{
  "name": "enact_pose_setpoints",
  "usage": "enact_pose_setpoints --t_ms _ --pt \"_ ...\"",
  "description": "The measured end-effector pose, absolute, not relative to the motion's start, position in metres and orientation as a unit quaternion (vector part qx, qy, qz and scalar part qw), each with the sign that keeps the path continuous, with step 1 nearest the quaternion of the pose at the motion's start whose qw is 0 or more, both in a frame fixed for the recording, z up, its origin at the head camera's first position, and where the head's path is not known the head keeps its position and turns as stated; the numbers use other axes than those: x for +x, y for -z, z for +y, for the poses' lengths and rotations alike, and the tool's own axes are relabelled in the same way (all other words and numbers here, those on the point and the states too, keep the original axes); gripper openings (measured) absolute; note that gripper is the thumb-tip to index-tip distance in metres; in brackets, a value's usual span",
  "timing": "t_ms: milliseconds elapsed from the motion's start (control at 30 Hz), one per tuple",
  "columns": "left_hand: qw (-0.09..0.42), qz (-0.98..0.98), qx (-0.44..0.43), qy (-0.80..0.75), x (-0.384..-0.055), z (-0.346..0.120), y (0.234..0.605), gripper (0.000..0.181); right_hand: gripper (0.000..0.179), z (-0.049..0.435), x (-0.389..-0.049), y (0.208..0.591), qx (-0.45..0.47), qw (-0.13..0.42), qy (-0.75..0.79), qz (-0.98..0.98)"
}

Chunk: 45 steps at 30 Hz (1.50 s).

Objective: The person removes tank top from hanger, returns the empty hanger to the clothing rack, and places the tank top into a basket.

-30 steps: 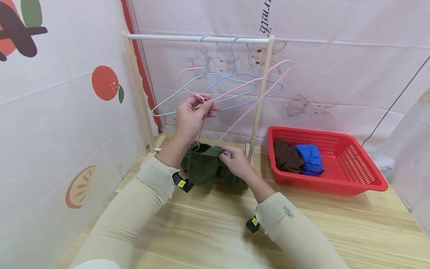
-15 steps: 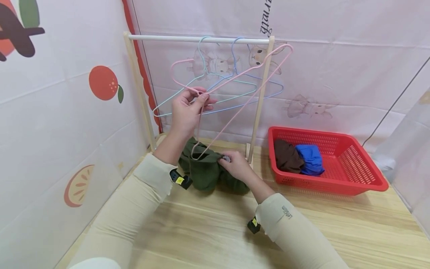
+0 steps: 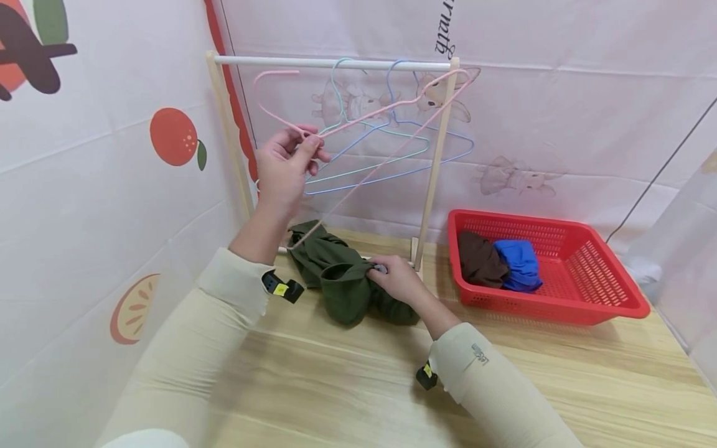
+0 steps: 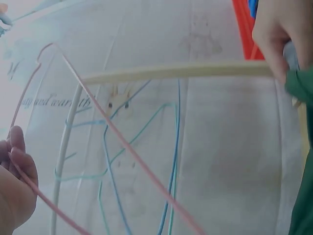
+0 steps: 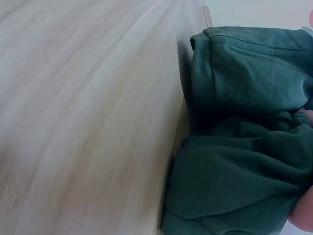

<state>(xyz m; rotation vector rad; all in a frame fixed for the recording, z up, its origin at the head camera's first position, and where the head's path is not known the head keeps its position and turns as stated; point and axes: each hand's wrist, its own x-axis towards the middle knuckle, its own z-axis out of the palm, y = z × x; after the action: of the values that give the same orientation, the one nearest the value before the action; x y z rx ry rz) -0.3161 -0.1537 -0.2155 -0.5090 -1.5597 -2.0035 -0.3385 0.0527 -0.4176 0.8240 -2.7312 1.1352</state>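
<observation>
High in front of the rack, my left hand [image 3: 284, 165] pinches a pink clothes hanger [image 3: 386, 112] between thumb and fingers, just below its hook. The hanger is tilted, one shoulder up by the rack's right post. Its lower corner overlaps the left end of a dark green garment [image 3: 347, 292] in the head view. My right hand [image 3: 399, 279] grips that garment's upper right edge, where a small pale grey thing shows at the fingertips. Bunched on the table, the garment shows two leg-like parts [image 5: 244, 181] in the right wrist view.
A wooden rack's white rod [image 3: 269, 60] carries a mint hanger [image 3: 336, 93] and a blue hanger [image 3: 390, 93]. To the right stands a red basket [image 3: 594, 298] with brown cloth [image 3: 478, 261] and blue cloth [image 3: 518, 264]. Printed sheets [image 3: 101, 249] cover the walls.
My left hand has moved up and left with the pink hanger. The hanger's lower corner has left the garment's opening and shifted to its left end. My right hand has barely moved.
</observation>
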Motion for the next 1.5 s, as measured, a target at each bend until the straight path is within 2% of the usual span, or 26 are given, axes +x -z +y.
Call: enact_pose_setpoints --t_ms 300,600,933,1200,1300,1500 --pt "0.347 -0.627 -0.165 0.677 -0.312 -0.188 0.199 0.014 0.014 0.056 -0.341 0.420 0.261 0.036 -0.369 -0.891" --pt "0.440 -0.675 -0.090 0.586 -0.290 -0.212 0.180 0.018 0.014 0.058 -0.341 0.421 0.251 0.027 -0.377 -0.891" --pt "0.508 -0.690 0.000 0.515 -0.300 -0.237 0.184 0.021 0.015 0.058 -0.342 0.423 0.247 0.015 -0.384 -0.890" --pt "0.522 -0.669 0.044 0.527 -0.297 -0.249 0.185 0.021 0.016 0.058 -0.342 0.423 0.251 0.021 -0.385 -0.888" --pt "0.523 -0.668 0.050 0.527 -0.307 -0.259 0.190 0.021 0.015 0.057 -0.342 0.422 0.253 0.025 -0.383 -0.888" --pt "0.484 -0.718 0.069 0.495 -0.326 -0.273 0.199 0.024 0.015 0.057 -0.342 0.421 0.254 0.028 -0.383 -0.888"
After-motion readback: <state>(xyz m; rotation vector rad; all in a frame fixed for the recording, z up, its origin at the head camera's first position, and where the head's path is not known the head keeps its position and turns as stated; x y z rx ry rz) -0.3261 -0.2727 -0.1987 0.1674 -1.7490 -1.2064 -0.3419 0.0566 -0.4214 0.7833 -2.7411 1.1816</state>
